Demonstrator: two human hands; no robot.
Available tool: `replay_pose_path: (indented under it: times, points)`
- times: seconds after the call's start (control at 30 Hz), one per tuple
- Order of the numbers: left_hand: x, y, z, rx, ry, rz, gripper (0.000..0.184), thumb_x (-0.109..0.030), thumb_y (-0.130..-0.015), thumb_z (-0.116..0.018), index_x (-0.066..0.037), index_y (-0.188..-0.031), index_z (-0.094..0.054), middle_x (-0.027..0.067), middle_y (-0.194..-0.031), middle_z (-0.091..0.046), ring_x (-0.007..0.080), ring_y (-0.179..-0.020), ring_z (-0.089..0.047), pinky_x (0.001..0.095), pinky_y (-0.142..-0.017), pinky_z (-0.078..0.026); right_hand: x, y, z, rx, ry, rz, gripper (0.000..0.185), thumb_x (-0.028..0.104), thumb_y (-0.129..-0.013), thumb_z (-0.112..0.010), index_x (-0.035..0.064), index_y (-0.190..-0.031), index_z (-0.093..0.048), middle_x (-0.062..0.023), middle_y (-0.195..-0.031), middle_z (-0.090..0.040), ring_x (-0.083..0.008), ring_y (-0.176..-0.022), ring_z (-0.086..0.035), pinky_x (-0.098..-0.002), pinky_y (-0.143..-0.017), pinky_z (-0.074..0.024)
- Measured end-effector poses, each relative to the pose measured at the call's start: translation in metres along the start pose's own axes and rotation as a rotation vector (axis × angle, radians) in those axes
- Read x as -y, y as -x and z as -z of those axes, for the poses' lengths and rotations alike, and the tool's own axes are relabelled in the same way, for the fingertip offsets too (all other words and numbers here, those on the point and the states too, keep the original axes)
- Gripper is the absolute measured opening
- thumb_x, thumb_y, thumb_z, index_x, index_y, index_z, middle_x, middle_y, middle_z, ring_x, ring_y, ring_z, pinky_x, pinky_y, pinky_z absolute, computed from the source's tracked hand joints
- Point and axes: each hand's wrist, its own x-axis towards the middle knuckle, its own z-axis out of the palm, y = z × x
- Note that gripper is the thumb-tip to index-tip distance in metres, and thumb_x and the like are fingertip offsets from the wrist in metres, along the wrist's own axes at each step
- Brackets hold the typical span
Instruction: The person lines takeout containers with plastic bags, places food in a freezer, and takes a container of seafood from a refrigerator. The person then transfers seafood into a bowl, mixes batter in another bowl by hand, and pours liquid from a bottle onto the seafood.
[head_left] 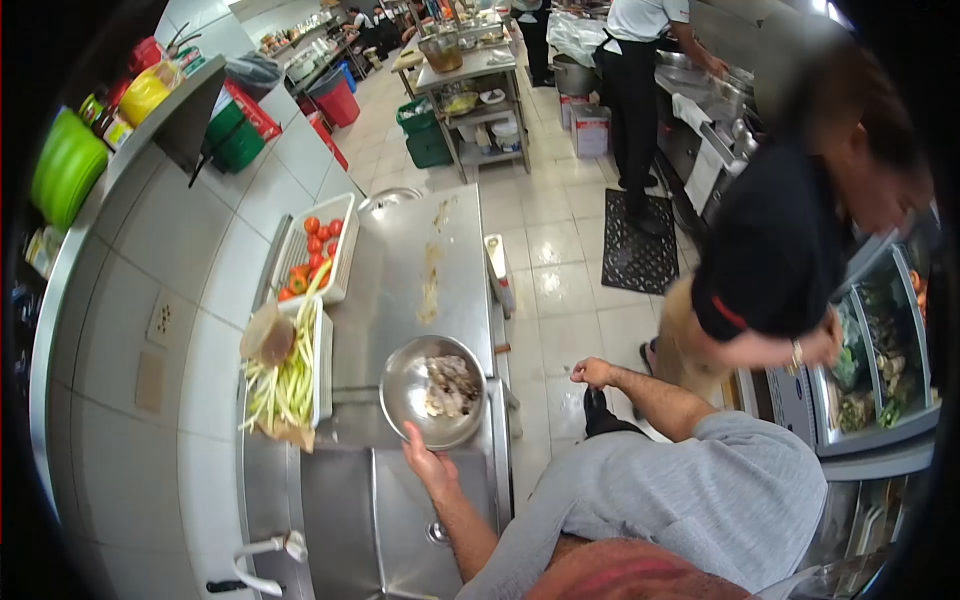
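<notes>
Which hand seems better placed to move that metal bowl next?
Probably the left hand: it is at the near rim of the metal bowl. The right hand is apart from the bowl, seen against the floor tiles, with nothing visible in it.

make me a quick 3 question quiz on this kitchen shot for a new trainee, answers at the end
1. True or false: the metal bowl has nothing in it.
2. Which hand is at the bowl's rim?
a) left
b) right
c) both
3. What red food lies in the white tray farther from the sink?

Key
1. False: pale and dark food pieces lie in it; what they are is hard to tell.
2. a: the left hand is at the rim, while the right hand is well away from it.
3. Tomatoes.
</notes>
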Motion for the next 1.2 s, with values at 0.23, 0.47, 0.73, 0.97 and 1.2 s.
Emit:
replay_pose_path:
  times: [0.23,0.47,0.73,0.97,1.2]
  points:
    - [0.059,-0.094,-0.102,0.049,-0.046,-0.005,0.046,-0.027,-0.091,-0.052,0.001,-0.126,-0.04,0.0136,-0.121,-0.049,0.0228,-0.108,-0.051,0.0359,-0.092,-0.042,-0.033,-0.139,0.114,-0.111,0.108,-0.034,0.043,0.043,-0.084,-0.055,0.0064,-0.107,-0.06,-0.0132,-0.092,-0.065,-0.023,-0.068,-0.063,-0.0338,-0.051,-0.0522]
    - [0.088,-0.213,-0.214,-0.035,-0.102,0.006,0.047,-0.032,-0.089,-0.054,-0.002,-0.123,-0.042,0.0134,-0.115,-0.053,0.0235,-0.099,-0.057,0.0342,-0.075,-0.053,0.002,-0.209,0.264,-0.02,-0.059,0.036,0.05,0.049,-0.087,-0.049,0.0028,-0.101,-0.059,-0.0096,-0.078,-0.06,-0.0181,-0.063,-0.059,-0.0318,-0.049,-0.049]
    - [0.113,-0.356,-0.324,-0.05,-0.109,0.013,0.047,-0.033,-0.089,-0.054,-0.003,-0.122,-0.041,0.0131,-0.111,-0.055,0.0226,-0.089,-0.062,0.0324,-0.063,-0.056,0.063,-0.313,0.417,-0.156,-0.182,0.281,0.034,0.033,-0.084,-0.059,0.0019,-0.097,-0.062,-0.0073,-0.07,-0.06,-0.0118,-0.059,-0.054,-0.0291,-0.056,-0.0465]
    - [0.15,-0.548,-0.425,-0.037,-0.057,0.001,0.046,-0.031,-0.089,-0.054,-0.003,-0.122,-0.041,0.0127,-0.108,-0.055,0.0217,-0.086,-0.062,0.0313,-0.06,-0.056,-0.098,-0.405,0.51,-0.363,-0.03,-0.084,0.039,0.037,-0.085,-0.048,0.0009,-0.092,-0.06,-0.0224,-0.082,-0.062,-0.0386,-0.081,-0.059,-0.0418,-0.071,-0.0483]
    - [0.193,-0.692,-0.547,0.042,0.039,0.079,0.038,-0.028,-0.091,-0.052,-0.006,-0.121,-0.042,0.0099,-0.109,-0.056,0.0196,-0.088,-0.062,0.0326,-0.064,-0.056,-0.196,-0.435,0.559,-0.435,0.135,-0.335,0.05,0.046,-0.086,-0.045,0.0001,-0.079,-0.064,-0.0234,-0.08,-0.064,-0.03,-0.067,-0.065,-0.0375,-0.062,-0.0517]
